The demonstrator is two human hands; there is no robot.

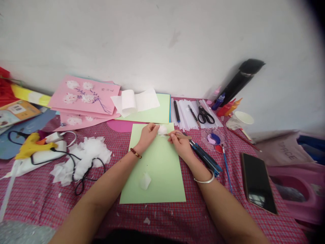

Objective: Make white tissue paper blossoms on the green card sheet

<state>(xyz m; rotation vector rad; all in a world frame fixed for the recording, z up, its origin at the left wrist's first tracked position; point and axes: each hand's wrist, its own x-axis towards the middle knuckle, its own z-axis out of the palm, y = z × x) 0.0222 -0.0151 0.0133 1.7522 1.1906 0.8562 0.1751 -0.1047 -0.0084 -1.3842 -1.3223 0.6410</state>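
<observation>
A light green sheet of paper [162,169] lies before me on the cloth. Near its top edge sits a small white tissue puff [162,130]. At the puff's left side, my left hand [148,135] is closed, its fingertips pinching the tissue edge. My right hand [180,144] grips a slim brown stick-like tool [184,137], its tip touching or close to the puff's lower right; its exact kind is unclear. Lower on the sheet rests a loose tissue piece [145,181].
Left are a yellow glue gun [35,147], a tissue pile [87,156] and pink flower cards [86,95]. A tissue roll [129,101] lies behind. Right are scissors [205,115], a blue stapler [205,157], a paintbrush [226,169], a paper cup [240,120] and a phone [258,183].
</observation>
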